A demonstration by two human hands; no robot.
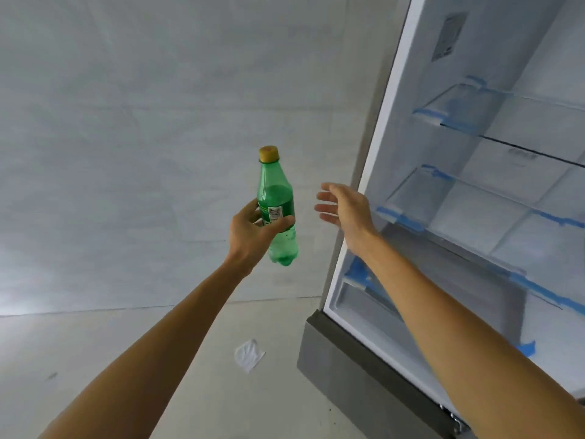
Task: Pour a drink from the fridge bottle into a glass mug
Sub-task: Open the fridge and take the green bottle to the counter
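"Green plastic bottle (277, 213), yellow cap (268, 153) on: is that the one for the drink?"

"Looks like it. It sits outside the fridge (384, 128), just left of the open compartment's frame, upright with the cap at the top. The left hand (253, 229) wraps its middle, thumb across the label, fingers round the back. I'd say it's gripped there because that's where a half-full bottle balances best."

"And the other hand?"

"The right hand (343, 205) is between the bottle and the fridge frame, fingers spread and loose, gripping nothing. It's touching neither one. My guess is it's free either to steady the bottle or to go for the door, which I can't see from where we stand."

"Anything left inside the fridge?"

"Clear shelves (474, 198) with blue tape (400, 218) at their corners, probably holding them in place. I can't make out anything standing on them."

"Where's the glass mug?"

"Nowhere near the fridge that I can see. There's only a crumpled white scrap (250, 354) on the floor, left of the fridge's base. With the cap on and no mug about, I'd judge pouring is a good way off."
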